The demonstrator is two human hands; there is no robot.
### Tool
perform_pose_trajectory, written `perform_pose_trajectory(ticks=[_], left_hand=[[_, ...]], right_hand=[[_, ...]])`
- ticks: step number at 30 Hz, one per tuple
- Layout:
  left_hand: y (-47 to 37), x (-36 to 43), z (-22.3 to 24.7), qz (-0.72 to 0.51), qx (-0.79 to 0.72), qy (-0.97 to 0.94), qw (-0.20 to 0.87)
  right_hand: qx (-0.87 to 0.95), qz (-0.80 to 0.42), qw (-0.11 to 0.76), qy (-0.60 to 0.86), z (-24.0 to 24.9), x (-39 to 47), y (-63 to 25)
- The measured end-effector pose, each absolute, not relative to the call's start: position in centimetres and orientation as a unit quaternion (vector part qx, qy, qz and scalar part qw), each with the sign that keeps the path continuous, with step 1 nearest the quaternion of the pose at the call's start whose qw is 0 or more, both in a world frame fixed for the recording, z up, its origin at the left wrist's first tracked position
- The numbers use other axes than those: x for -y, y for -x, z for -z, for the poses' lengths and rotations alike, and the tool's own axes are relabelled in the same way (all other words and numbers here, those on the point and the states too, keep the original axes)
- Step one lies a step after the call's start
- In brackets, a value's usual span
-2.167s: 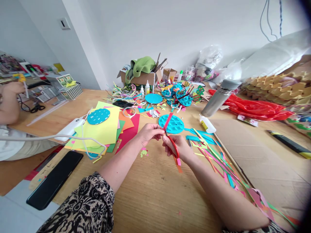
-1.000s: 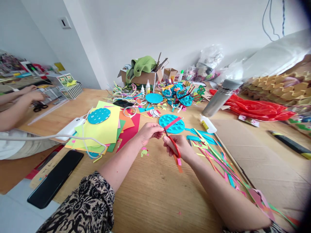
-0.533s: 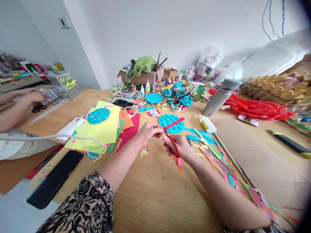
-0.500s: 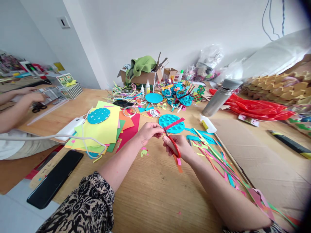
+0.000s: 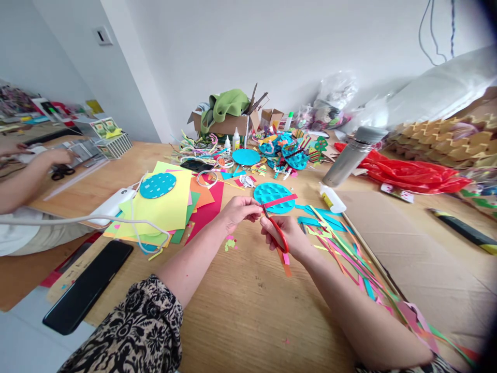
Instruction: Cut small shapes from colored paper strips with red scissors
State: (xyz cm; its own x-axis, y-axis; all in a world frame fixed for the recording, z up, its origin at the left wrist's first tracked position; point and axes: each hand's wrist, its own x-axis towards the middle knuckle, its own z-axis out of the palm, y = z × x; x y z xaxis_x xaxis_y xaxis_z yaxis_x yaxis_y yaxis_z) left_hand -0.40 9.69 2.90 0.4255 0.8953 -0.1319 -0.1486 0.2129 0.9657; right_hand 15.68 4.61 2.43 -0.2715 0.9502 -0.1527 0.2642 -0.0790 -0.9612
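My right hand (image 5: 286,235) is closed on a pair of scissors with red-orange handles (image 5: 280,235). The blades meet a red paper strip (image 5: 280,200) near my left fingertips. My left hand (image 5: 241,213) pinches the near end of that strip, and its far end points up to the right. Behind the strip lies a blue oval with raised bumps (image 5: 267,192). Pink and orange strips (image 5: 286,264) show below the right hand; whether it holds them I cannot tell. Small green and pink paper bits (image 5: 230,243) are scattered under my left wrist.
Stacked coloured paper (image 5: 174,207) with a dotted blue oval (image 5: 157,185) lies left, beside a power strip (image 5: 112,206) and phone (image 5: 88,286). Paper strips (image 5: 349,248), a glue bottle (image 5: 332,199), a grey flask (image 5: 351,158) and cardboard (image 5: 419,248) are right. Another person's arm (image 5: 29,176) is far left.
The free end of the red strip has swung slightly down and to the right. My hands hold nearly the same place. At far left, the other person's hands have shifted.
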Motion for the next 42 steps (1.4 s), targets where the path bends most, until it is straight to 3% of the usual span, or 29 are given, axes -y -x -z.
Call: perform_pose_trajectory(ticks=[42], left_hand=[[0.65, -10.0, -2.66, -0.383, -0.377, -0.508, 0.673]], right_hand=[[0.601, -0.531, 0.323, 0.503, -2.43, -4.55, -15.65]])
